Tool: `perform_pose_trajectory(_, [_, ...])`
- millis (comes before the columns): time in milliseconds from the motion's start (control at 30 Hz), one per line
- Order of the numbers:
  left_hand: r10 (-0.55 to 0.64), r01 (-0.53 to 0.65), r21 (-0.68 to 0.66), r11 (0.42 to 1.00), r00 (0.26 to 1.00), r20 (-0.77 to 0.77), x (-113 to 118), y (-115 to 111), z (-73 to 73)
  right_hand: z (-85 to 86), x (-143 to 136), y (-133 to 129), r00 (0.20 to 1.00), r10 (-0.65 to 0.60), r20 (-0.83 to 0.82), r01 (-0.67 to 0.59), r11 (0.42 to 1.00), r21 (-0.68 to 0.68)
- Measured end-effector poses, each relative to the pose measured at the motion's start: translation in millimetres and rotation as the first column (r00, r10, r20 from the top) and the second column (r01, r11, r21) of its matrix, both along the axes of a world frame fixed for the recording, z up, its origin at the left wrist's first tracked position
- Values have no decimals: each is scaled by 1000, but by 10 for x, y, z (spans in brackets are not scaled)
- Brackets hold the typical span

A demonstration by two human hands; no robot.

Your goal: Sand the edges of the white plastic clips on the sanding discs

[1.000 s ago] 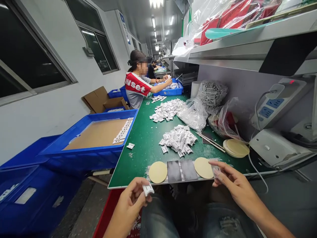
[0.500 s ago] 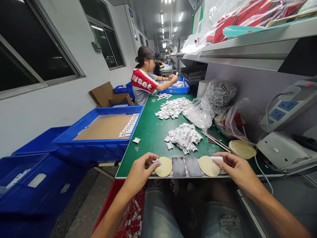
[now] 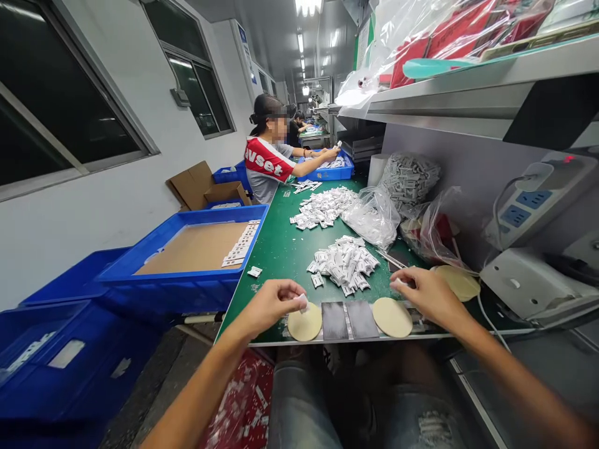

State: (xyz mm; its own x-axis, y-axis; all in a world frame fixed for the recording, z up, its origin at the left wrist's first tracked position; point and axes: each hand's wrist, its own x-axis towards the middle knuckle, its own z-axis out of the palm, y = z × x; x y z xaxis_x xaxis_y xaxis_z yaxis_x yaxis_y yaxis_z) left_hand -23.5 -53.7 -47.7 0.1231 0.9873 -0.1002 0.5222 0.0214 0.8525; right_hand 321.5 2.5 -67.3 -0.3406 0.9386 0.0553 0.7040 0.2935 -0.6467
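Observation:
My left hand [image 3: 275,304] pinches a small white plastic piece [image 3: 303,303] over the left pale yellow disc [image 3: 304,325]. A small white piece [image 3: 398,284] shows in the closed fingers of my right hand [image 3: 427,292], above and behind the right yellow disc [image 3: 392,318]. Between the discs, two dark grey rectangular pads [image 3: 334,321] lie side by side along the table's front edge. Just beyond them rises a heap of small white plastic pieces [image 3: 345,263]. One loose white piece [image 3: 254,272] rests near the table's left edge.
On the left stands a blue tray [image 3: 187,277] with cardboard and a row of white pieces. Clear plastic bags [image 3: 374,215], tweezers-like sticks [image 3: 390,258] and a white device [image 3: 528,290] line the right side. A co-worker [image 3: 264,156] sits farther along the green table [image 3: 276,249].
My right hand has lifted away from the right yellow disc and moved back with its white piece. My left hand stays by the left disc, its piece now turned. The view has shifted slightly.

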Motion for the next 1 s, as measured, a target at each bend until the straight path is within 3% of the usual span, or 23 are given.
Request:
perform_pose_trajectory(167, [102,-102,60,993,995,5,-57,11,-29,-14,26,-22,1000,-10,-25,10,1000,-19])
perform_pose_trajectory(333, [70,-71,48,996,997,24,-22,44,26,27,20,-38,998,-40,-47,40,999,-5])
perform_pose_trajectory(433, [91,-96,87,992,994,60,214,92,53,48,-186,-79,996,-30,-81,33,999,35])
perform_pose_trajectory(533, [11,-15,47,999,996,83,557,140,-3,46,-436,-112,994,72,-86,-69,997,38])
perform_pose_trajectory(633, [24,-28,44,999,995,101,765,154,-93,24,-486,-115,996,21,-84,-13,996,87])
perform_pose_trajectory(767, [114,-128,61,990,974,194,667,169,-93,-22,-235,-123,997,-57,-49,62,992,109])
perform_pose_trajectory(900, [305,-366,112,924,881,362,454,206,48,-35,-63,-170,966,-244,-85,256,949,182])
perform_pose_trajectory(1000, [354,-434,54,899,796,491,391,157,164,-15,-98,-267,973,-189,-134,210,965,160])
